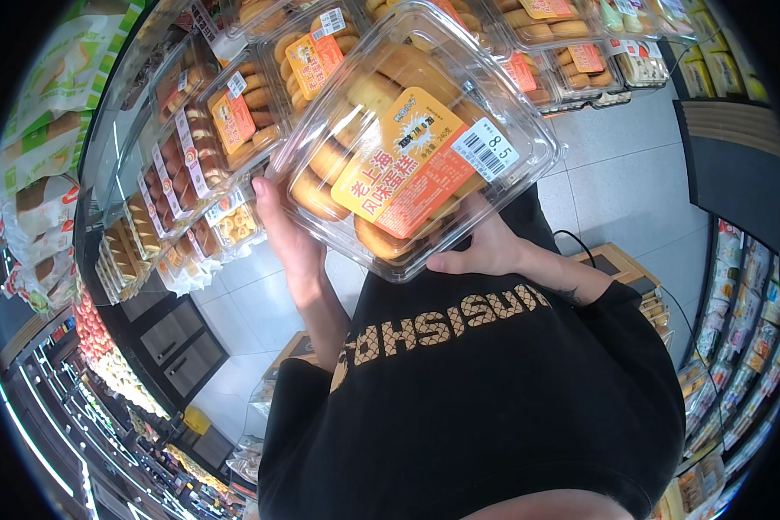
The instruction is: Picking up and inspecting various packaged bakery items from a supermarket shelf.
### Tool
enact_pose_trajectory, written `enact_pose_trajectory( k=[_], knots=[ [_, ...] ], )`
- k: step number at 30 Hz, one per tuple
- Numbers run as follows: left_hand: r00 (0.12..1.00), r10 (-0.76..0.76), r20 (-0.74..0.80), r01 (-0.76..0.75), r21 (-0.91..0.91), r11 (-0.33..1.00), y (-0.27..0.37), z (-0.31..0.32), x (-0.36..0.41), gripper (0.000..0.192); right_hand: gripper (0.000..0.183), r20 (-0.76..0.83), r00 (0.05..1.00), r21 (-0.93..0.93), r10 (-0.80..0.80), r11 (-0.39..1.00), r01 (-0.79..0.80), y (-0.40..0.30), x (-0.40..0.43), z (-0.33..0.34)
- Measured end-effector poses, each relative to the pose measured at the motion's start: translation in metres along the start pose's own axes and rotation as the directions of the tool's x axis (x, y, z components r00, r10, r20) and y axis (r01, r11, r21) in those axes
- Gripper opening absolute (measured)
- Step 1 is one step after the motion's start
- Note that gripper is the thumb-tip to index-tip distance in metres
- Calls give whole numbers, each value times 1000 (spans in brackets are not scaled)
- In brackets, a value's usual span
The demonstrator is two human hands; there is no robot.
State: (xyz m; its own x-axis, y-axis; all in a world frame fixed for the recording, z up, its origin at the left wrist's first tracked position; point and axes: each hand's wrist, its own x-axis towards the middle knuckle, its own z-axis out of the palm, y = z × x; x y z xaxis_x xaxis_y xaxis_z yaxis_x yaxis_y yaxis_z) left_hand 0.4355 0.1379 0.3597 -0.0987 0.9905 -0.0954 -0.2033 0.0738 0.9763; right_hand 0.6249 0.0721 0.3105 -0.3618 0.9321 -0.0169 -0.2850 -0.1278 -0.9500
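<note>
A clear plastic clamshell box of small round cakes (328,153) is held up before my chest, tilted. Its lid carries an orange and yellow label (400,162) and a white price sticker (485,149), both bearing writing. My left hand (292,237) supports the box at its lower left side, thumb along the edge. At the lower right my right hand (484,244) grips it, with the thumb at the near corner. The fingers of both hands are partly hidden by the box. The lid looks closed.
Beyond the box, a display stand holds more cake clamshells (240,120) and long chocolate-coloured packs (192,153). Bagged bread (45,130) hangs at far left. Shelves of packaged goods (744,312) line the right, near a wooden stand (614,260) on the tiled floor (624,166).
</note>
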Motion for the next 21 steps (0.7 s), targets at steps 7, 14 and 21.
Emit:
enact_pose_trajectory(
  k=[7,14,21],
  knots=[
    [1000,-17,-5,18,28,999,1,2,0,62,74,0,1000,24,15,1000,-15,1,1,0],
    [1000,-12,7,11,38,999,0,0,0,61,75,-14,1000,-7,-1,1000,1,4,1,0],
    [997,3,-75,-1,24,1000,-1,4,0,58,73,12,1000,1,25,1000,-25,-3,2,-2]
  ],
)
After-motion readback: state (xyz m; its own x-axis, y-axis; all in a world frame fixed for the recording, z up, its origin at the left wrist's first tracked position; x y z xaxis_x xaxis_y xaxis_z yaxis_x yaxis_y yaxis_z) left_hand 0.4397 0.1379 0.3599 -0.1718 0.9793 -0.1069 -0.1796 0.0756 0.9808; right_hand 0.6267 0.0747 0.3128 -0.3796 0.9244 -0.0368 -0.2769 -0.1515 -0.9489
